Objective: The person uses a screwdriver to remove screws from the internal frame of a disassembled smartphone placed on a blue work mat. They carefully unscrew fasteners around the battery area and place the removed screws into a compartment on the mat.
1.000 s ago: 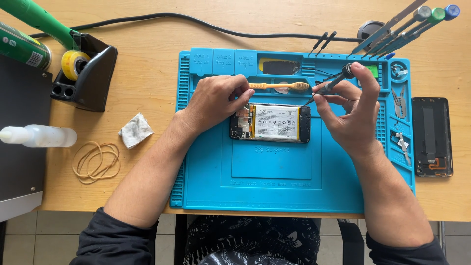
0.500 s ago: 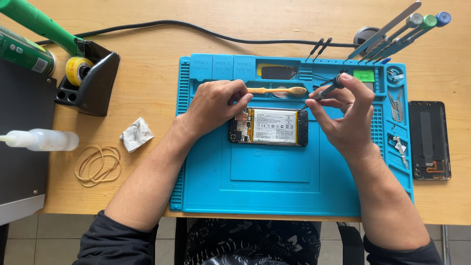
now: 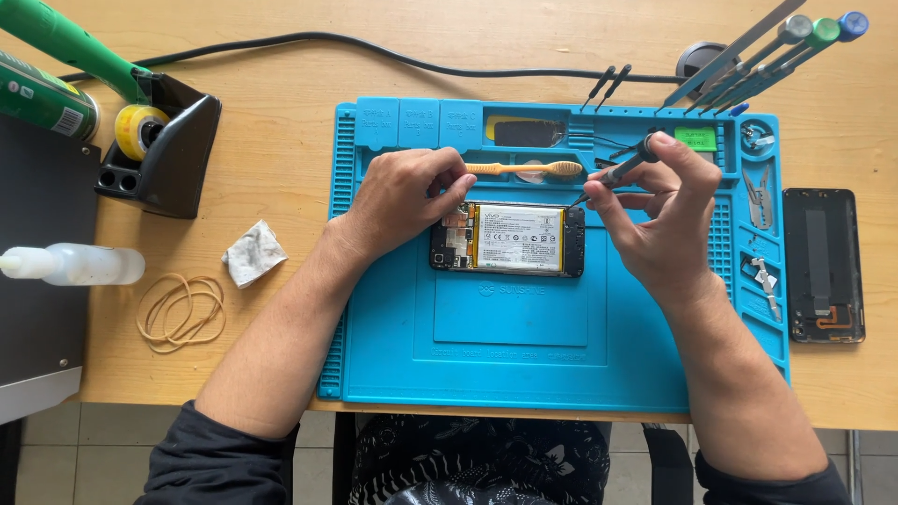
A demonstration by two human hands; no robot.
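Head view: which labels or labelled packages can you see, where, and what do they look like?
Battery label: white rectangle, inside the opened phone on the blue mat.
Green can: far left, lying, with a pale printed panel.
Green sticker: small rectangle, mat's top tray.

White rectangular label (image 3: 521,239) on opened phone's battery; green can (image 3: 42,98) with label, far left.

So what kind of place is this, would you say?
Most likely a phone repair bench: an opened smartphone lies on a blue repair mat, the right hand holds a precision screwdriver to it, and a soldering iron stand sits nearby.
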